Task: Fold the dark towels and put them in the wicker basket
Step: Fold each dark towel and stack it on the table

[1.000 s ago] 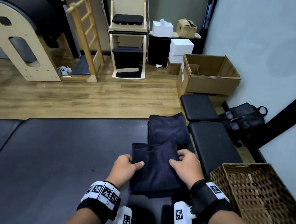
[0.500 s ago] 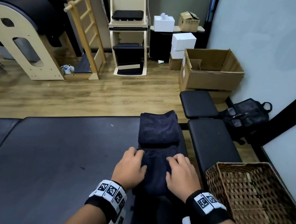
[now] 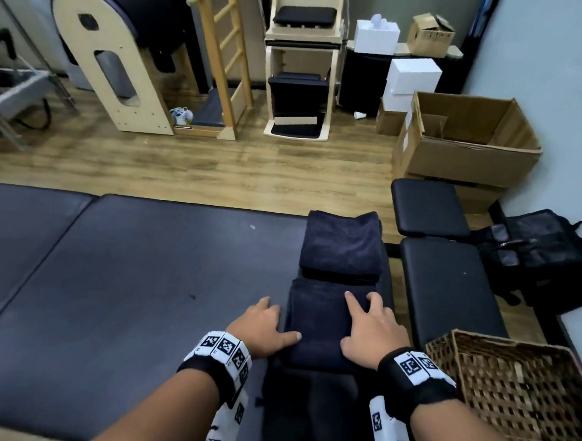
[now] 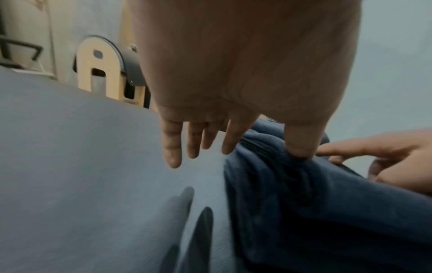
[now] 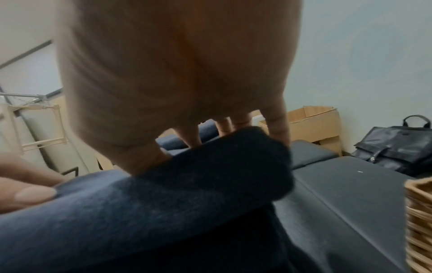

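Note:
A folded dark towel (image 3: 320, 327) lies on the black mat (image 3: 142, 296) right in front of me. My left hand (image 3: 259, 327) sits at its left edge. In the left wrist view its fingers (image 4: 173, 147) hang straight beside the towel (image 4: 304, 203) while the thumb presses on top. My right hand (image 3: 372, 324) rests flat on the towel's right half, with the index finger stretched forward. In the right wrist view the fingertips are hidden behind the towel (image 5: 163, 203). A stack of folded dark towels (image 3: 342, 247) lies just beyond. The wicker basket (image 3: 511, 387) stands at my right.
A black padded bench (image 3: 449, 288) runs between the mat and the basket. A black backpack (image 3: 533, 248) lies on the floor by the wall. An open cardboard box (image 3: 464, 145), white boxes and wooden exercise frames stand across the wood floor.
The towel has become narrower under my hands. My left hand has slid off its top to the left edge, and my right hand now lies flat on it.

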Available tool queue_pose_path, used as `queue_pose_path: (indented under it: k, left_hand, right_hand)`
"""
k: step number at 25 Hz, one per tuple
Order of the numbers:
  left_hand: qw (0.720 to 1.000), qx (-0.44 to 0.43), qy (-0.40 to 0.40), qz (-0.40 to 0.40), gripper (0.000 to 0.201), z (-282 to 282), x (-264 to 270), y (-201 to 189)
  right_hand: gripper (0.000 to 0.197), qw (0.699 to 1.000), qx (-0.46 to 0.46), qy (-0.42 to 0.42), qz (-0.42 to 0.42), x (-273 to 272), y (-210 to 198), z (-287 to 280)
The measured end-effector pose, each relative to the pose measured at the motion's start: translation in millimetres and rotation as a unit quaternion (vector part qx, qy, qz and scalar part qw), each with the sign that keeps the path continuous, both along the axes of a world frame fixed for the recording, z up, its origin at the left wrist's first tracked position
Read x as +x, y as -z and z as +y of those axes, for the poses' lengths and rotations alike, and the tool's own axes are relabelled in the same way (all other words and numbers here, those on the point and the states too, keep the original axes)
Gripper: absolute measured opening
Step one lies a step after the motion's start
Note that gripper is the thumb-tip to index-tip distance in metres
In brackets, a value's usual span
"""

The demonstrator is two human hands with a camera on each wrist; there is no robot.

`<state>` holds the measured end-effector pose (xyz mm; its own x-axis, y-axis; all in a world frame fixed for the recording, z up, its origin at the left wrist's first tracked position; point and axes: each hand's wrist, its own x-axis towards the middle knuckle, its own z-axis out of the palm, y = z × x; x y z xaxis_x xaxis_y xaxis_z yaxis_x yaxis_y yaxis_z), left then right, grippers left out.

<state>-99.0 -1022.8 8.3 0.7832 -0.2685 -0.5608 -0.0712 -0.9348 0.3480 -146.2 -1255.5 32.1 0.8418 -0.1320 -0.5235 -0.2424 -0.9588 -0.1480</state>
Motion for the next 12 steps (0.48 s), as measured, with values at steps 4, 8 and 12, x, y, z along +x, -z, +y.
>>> queue_pose_path:
  k: [4, 8, 12]
  left_hand:
    - [0.997, -0.01, -0.081, 0.002, 0.06, 56.4, -24.3, -5.8]
    - [0.982, -0.018, -0.186, 0.033, 0.054, 139.7, -75.9, 1.6]
    - [0.961, -0.001, -0.273, 0.049, 0.04, 229.2, -163.5, 14.8]
  right_hand:
    - [0.056, 0.991, -0.081, -0.056, -0.088, 8.3, -3.9, 34.8]
    - [0.044, 0.976, 0.004, -0.17, -0.137, 3.6, 10.1, 100.3]
    - [0.042, 0.952, 0.026, -0.282, -0.119, -14.6, 20.9, 175.4]
